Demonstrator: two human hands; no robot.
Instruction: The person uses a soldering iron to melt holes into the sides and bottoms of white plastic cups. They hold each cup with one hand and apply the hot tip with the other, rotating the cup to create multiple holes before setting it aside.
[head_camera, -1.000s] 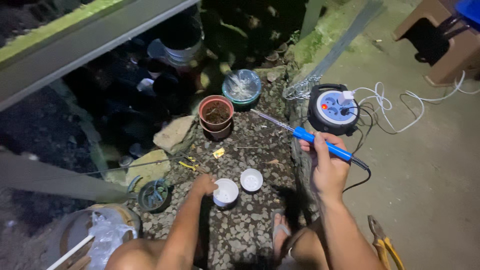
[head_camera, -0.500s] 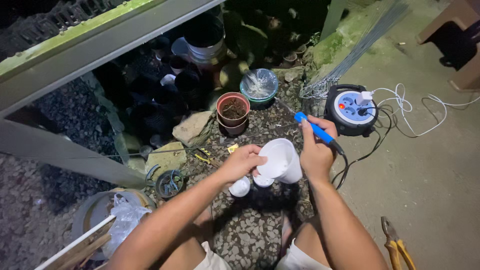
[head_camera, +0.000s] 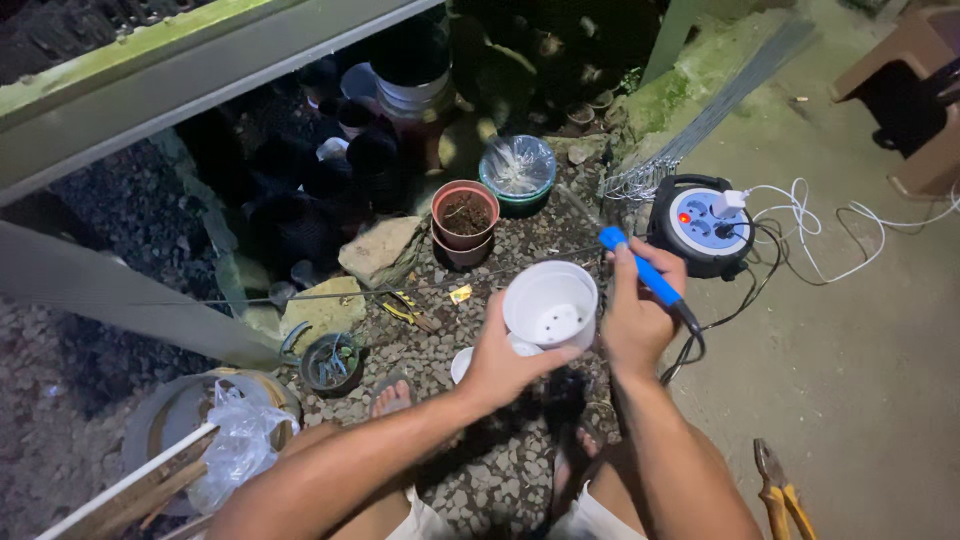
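So the left hand (head_camera: 505, 362) had a white plastic pot (head_camera: 551, 304) gripped from below, fingers curled up around its side and the thumb along the rim, tipped so the mouth faced up toward the camera. Inside it was bare white with a few small drain holes in the bottom. It was held up over the gravel, just in front of the knees. The right hand (head_camera: 637, 315) was wrapped tight in a fist around a blue-handled soldering iron (head_camera: 640, 268), the tip pointing away and up, right beside the pot's rim but I couldn't tell if it was touching.

Under the pot, another small white pot (head_camera: 468, 362) sat on the gravel, mostly hidden. Further back was a terracotta-coloured pot (head_camera: 465, 215) with dark soil and some dry bits in it, stacked in a second one. Behind that was a teal bowl (head_camera: 517, 168) with something pale and stringy in it. Down left, a small dark round pot (head_camera: 331, 361) had a bit of green inside. A round extension cord reel (head_camera: 697, 225) sat off to the right with a white plug in it, and yellow-handled pliers (head_camera: 778, 492) lay on the concrete.
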